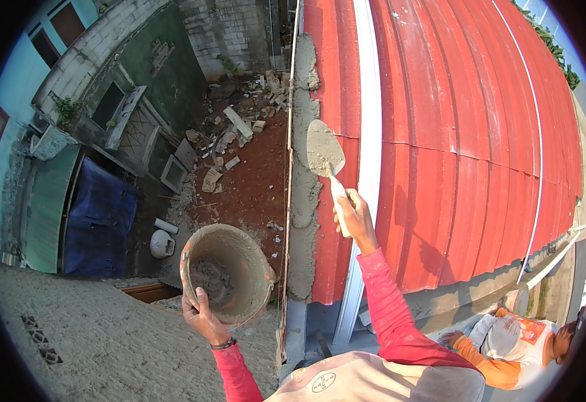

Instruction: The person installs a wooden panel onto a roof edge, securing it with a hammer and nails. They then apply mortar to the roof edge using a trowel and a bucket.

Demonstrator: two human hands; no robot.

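My left hand (206,317) grips the near rim of a mortar-smeared bucket (261,275), tilted so its inside faces me; a little wet mortar (212,285) coats the bottom. In my right hand (358,218) is the pale handle of a trowel (325,149), its blade pointing away from me with mortar on it. The blade hangs over the edge where a strip of grey mortar (304,194) runs along the wall top, beside the red roof sheet. Whether the blade touches the strip I cannot tell.
Red corrugated roofing (467,134) spreads to the right, with a white metal strip (370,100) along it. Left of the wall is a drop to a yard of red soil (256,174) and rubble (239,124). A co-worker (514,342) in orange sleeves is at the lower right.
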